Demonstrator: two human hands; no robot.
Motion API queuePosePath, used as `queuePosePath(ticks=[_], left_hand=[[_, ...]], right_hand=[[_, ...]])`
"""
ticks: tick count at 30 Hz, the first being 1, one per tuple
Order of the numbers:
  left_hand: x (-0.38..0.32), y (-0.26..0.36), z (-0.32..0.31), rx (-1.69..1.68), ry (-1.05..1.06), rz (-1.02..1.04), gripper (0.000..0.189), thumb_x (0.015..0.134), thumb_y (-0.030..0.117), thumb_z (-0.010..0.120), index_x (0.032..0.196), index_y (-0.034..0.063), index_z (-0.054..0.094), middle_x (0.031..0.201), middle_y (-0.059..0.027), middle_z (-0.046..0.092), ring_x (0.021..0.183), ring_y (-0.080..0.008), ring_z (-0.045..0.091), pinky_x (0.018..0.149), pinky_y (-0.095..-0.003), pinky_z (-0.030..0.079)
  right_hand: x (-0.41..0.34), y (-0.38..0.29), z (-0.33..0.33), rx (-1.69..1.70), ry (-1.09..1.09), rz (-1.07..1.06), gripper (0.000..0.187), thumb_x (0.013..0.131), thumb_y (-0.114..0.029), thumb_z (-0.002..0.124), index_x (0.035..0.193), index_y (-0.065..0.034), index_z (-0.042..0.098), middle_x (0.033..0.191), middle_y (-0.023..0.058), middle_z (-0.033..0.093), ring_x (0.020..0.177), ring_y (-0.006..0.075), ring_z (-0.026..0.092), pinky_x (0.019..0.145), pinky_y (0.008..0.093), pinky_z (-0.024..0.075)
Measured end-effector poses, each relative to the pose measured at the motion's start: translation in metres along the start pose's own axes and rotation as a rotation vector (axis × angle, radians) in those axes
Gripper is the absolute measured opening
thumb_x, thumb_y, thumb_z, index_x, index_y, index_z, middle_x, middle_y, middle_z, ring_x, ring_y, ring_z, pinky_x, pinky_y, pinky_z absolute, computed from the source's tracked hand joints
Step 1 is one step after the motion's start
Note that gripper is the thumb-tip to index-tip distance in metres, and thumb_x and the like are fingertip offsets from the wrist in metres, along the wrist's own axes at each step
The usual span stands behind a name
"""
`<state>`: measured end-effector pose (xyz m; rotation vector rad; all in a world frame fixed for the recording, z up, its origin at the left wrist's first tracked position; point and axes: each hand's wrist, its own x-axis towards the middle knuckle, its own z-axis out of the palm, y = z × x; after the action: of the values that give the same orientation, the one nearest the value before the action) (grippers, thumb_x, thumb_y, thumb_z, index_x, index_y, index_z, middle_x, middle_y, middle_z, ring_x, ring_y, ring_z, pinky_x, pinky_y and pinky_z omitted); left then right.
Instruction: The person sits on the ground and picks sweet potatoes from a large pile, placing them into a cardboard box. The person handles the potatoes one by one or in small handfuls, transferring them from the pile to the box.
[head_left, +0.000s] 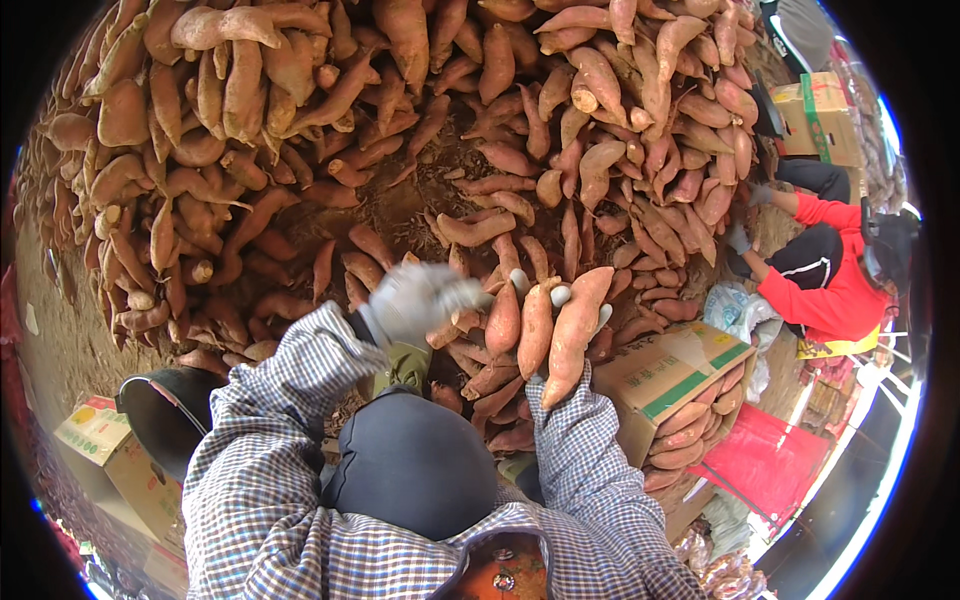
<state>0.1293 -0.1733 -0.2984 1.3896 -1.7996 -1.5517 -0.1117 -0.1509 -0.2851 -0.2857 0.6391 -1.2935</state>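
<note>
A large heap of sweet potatoes (495, 64) spreads before me. My right hand (602, 315), in a grey glove and mostly hidden, holds three sweet potatoes (574, 334) side by side, its fingertips showing between and beside them. To their left is my left hand (420, 304), also gloved and blurred by motion. Its fingers point towards the held sweet potatoes; whether it grips anything is not clear. Loose sweet potatoes (491, 381) lie beneath and around both hands.
An open cardboard box (667, 367) full of sweet potatoes stands right of my knees. A black bucket (169, 412) and another cardboard box (124, 472) are at left. A co-worker in a red top (817, 277) sits at the heap's right edge, near a plastic bag (731, 307).
</note>
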Motion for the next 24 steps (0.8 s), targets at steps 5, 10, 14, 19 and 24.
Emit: queuePosePath(ticks=[5,10,14,19,24], left_hand=[[0.068,-0.065,-0.084,0.817,0.500,-0.558,0.070,0.096,0.049,0.066,0.152,0.0112,0.047,0.156,-0.0229,0.046,0.138,-0.0426,0.049,0.111,-0.0535,0.046],[0.076,-0.080,-0.092,0.710,0.219,-0.698,0.075,0.097,0.046,0.065,0.158,0.0125,0.040,0.156,-0.0238,0.045,0.142,-0.0463,0.044,0.115,-0.0527,0.042],[0.025,-0.061,-0.053,0.374,-0.125,-0.531,0.064,0.094,0.040,0.069,0.147,0.0072,0.054,0.139,-0.0236,0.060,0.133,-0.0418,0.055,0.110,-0.0469,0.048],[0.020,-0.092,-0.043,0.562,0.466,-0.376,0.062,0.090,0.030,0.075,0.143,0.0045,0.057,0.139,-0.0265,0.060,0.129,-0.0440,0.057,0.106,-0.0501,0.050],[0.085,-0.114,-0.076,0.755,0.420,-0.637,0.067,0.093,0.042,0.068,0.152,0.0143,0.048,0.149,-0.0232,0.052,0.136,-0.0435,0.050,0.114,-0.0541,0.041]], right_hand=[[-0.002,0.002,0.015,0.364,-0.567,0.111,0.071,0.104,-0.069,0.043,0.151,-0.0176,0.054,0.150,-0.0014,0.057,0.147,0.0230,0.038,0.129,0.0600,0.0099],[-0.018,0.007,-0.011,0.341,-0.468,0.071,0.068,0.106,-0.067,0.039,0.155,-0.0201,0.049,0.153,0.0000,0.055,0.151,0.0275,0.034,0.128,0.0611,0.0098],[-0.023,0.007,-0.018,0.328,-0.435,0.076,0.067,0.107,-0.064,0.037,0.156,-0.0188,0.046,0.153,0.0008,0.055,0.151,0.0260,0.035,0.127,0.0581,0.0135],[-0.022,0.007,-0.013,0.316,-0.430,0.072,0.066,0.109,-0.061,0.036,0.157,-0.0171,0.043,0.152,0.0017,0.055,0.150,0.0242,0.036,0.127,0.0544,0.0181],[-0.019,0.010,-0.012,0.304,-0.462,0.065,0.064,0.110,-0.058,0.034,0.158,-0.0154,0.039,0.152,0.0027,0.055,0.150,0.0224,0.038,0.126,0.0507,0.0227]])
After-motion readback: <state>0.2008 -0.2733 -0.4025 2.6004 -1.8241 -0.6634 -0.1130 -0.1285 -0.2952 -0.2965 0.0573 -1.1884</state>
